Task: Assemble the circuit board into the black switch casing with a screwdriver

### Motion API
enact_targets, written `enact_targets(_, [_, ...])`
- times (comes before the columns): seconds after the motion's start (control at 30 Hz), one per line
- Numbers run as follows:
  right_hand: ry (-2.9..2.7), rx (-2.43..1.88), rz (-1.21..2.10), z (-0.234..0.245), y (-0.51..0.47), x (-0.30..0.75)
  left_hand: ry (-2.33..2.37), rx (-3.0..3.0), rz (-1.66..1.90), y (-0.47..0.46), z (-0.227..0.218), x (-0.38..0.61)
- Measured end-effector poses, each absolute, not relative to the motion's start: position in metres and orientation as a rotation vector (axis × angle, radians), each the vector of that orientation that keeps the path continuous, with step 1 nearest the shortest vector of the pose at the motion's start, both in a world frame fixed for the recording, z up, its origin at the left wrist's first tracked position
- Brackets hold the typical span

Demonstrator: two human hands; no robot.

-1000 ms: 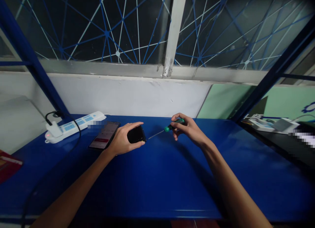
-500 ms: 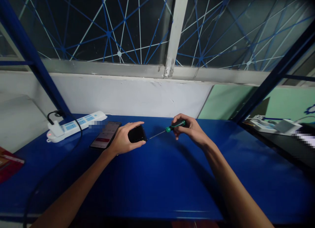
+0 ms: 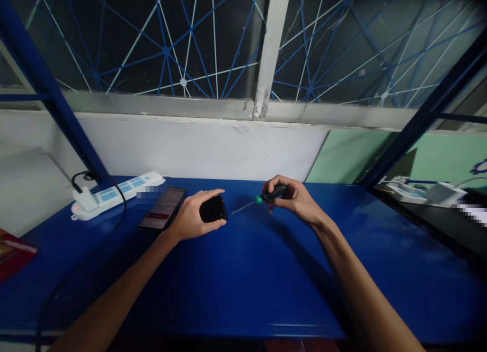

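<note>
My left hand (image 3: 193, 215) grips a small black rectangular device (image 3: 212, 209) by its edges, thumb below and fingers above. What kind of device it is I cannot make out. In my right hand (image 3: 294, 197) is a screwdriver (image 3: 271, 194) with a green and black handle, held near the handle's end. Its thin metal shaft slants down to the left, and the tip meets or nearly meets the device's right edge; contact is too small to tell. Just left of my left hand a smartphone (image 3: 160, 210) with a lit screen lies on the blue table (image 3: 243, 286).
A white power strip (image 3: 129, 188) with a plugged-in adapter stands at the back left, its black cable (image 3: 122, 210) trailing over the table's left side. A red packet (image 3: 15, 253) lies at the left edge. Blue frame posts (image 3: 403, 134) rise on both sides.
The black device and my left hand have shifted very slightly to the right. My right hand's fingers have changed their curl a little around the screwdriver handle.
</note>
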State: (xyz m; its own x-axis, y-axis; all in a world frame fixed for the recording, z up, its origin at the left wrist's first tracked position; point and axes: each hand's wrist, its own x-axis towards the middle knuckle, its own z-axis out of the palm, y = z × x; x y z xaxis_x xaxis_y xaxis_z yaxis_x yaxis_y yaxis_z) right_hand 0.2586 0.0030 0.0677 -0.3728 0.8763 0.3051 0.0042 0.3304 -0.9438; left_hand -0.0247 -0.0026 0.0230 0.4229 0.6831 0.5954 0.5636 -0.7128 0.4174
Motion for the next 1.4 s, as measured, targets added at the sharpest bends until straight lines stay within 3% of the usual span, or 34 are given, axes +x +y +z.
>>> enact_targets(0.4, [-1.656,-0.815,1.182,0.069,0.004,0.260,1.120,2.530,1.135,-0.002,0.022,-0.025])
enact_targets(0.8, [-1.615,-0.890,1.156,0.066,0.006,0.260,1.119,2.667,0.691,-0.005,0.006,-0.018])
enact_targets(1.1, [-1.614,-0.855,1.149,0.062,0.006,0.252,1.065,2.501,1.101,0.002,0.008,-0.017])
enact_targets(1.4, [-1.604,-0.865,1.138,0.062,0.004,0.249,0.969,2.380,1.233,0.003,0.007,-0.013])
